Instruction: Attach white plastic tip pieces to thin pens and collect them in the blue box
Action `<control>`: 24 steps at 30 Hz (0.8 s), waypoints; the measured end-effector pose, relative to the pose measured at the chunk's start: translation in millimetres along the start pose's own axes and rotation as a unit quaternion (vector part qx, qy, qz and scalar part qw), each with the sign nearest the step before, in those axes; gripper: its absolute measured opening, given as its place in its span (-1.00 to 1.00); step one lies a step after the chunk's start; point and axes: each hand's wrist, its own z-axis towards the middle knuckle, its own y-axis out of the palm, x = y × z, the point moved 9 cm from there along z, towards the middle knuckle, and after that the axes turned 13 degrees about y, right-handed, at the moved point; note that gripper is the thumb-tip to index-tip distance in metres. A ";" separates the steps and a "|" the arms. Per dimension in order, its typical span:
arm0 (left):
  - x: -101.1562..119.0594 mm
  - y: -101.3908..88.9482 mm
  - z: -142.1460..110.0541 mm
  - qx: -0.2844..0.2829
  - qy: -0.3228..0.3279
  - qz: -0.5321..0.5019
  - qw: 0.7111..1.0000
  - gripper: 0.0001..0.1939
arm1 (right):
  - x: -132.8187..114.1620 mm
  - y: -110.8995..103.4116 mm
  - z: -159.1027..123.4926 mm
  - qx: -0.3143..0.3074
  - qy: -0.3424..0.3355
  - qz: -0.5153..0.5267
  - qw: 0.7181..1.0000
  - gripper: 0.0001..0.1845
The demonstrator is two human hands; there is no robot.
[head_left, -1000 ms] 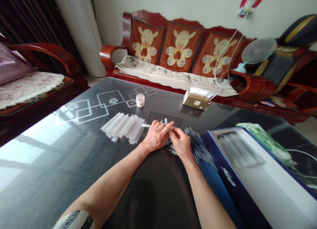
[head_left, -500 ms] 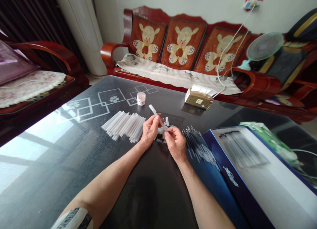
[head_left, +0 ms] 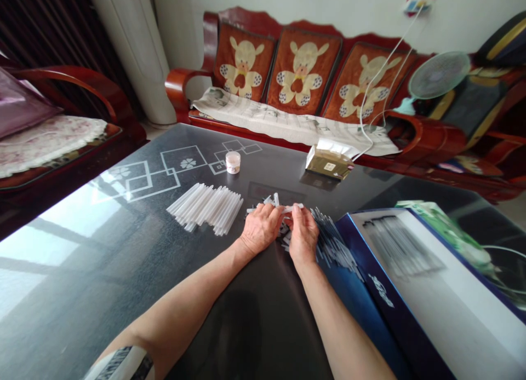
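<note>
A translucent white pen barrel lies nearly level between my two hands over the table. My left hand is closed round its left part, back of the hand upward. The fingertips of my right hand pinch the barrel near its right end. Below and behind the fingers is a pile of small white and black pen parts, largely covered by my hands. To the left, many similar white barrels lie in a row. Thin dark pen refills are spread just right of my right hand.
A blue-edged box with a white inside holds more thin dark rods. Behind it lies a green and white packet. Farther back on the dark table stand a small round tub and a tissue box.
Both hands have shifted to the right. The barrel has turned from steeply slanted to nearly level, and my left hand has rolled over so its back faces up.
</note>
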 end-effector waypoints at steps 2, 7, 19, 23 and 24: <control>4.3 -1.7 1.6 -0.007 0.008 0.029 1.000 -0.70 | 4.0 -2.6 2.6 0.010 0.018 0.028 0.999 -0.59; 5.5 -0.6 3.3 -0.026 0.011 0.049 0.998 -0.67 | 5.3 -4.0 3.2 0.017 0.041 0.061 0.997 -0.61; 10.6 6.6 7.4 -0.071 0.004 -0.019 0.997 -0.69 | -1.6 -2.3 2.0 0.002 0.023 0.069 0.997 -0.64; 7.3 8.5 9.4 -0.078 -0.046 -0.101 0.991 -0.69 | -5.9 -2.8 1.7 -0.006 -0.002 0.043 0.999 -0.65; 6.3 9.6 9.7 -0.081 -0.060 -0.129 0.987 -0.67 | -7.5 -3.0 0.8 -0.005 -0.008 0.042 0.999 -0.65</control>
